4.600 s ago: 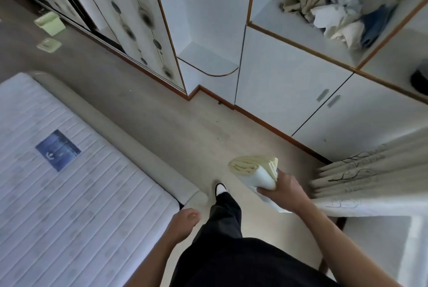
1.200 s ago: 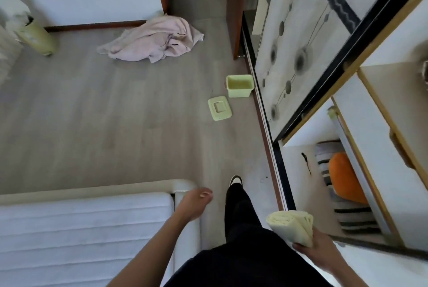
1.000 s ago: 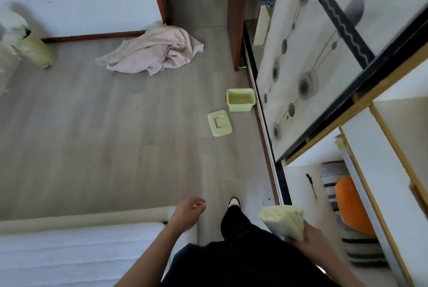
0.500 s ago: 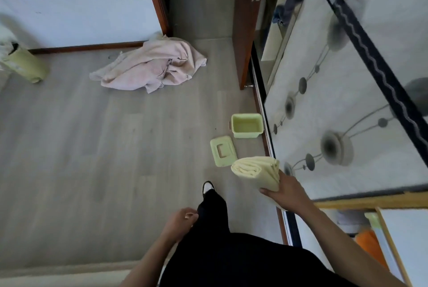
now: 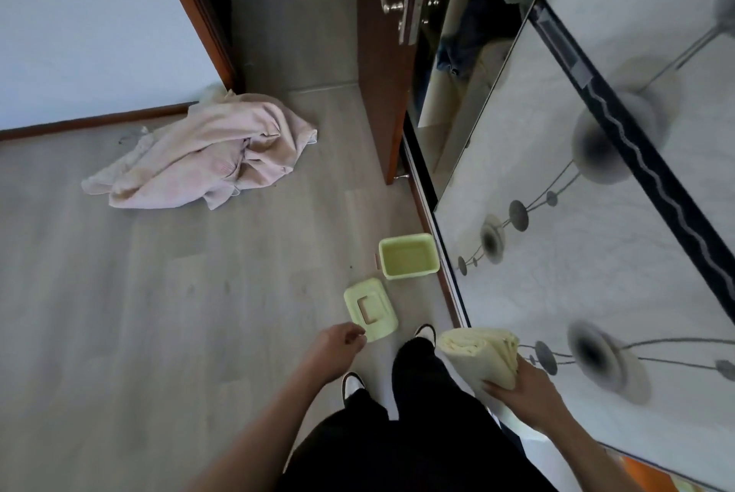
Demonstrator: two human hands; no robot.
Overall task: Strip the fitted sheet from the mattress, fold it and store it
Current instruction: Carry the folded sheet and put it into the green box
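The folded pale-yellow fitted sheet (image 5: 483, 354) is a thick bundle that my right hand (image 5: 525, 394) grips from below, low on the right beside the wardrobe's sliding door (image 5: 596, 253). My left hand (image 5: 336, 344) hangs at my side with loosely curled fingers and holds nothing. The mattress is out of view.
A green plastic box (image 5: 407, 261) and its lid (image 5: 370, 314) lie on the floor just ahead of my feet. A crumpled pink cloth (image 5: 207, 153) lies on the wood floor by the wall. A brown door (image 5: 384, 54) stands ajar beyond the wardrobe.
I have walked forward along the wardrobe, away from the bed. The mattress and the open shelf with the orange item have dropped out of view, and the green box and lid are closer.
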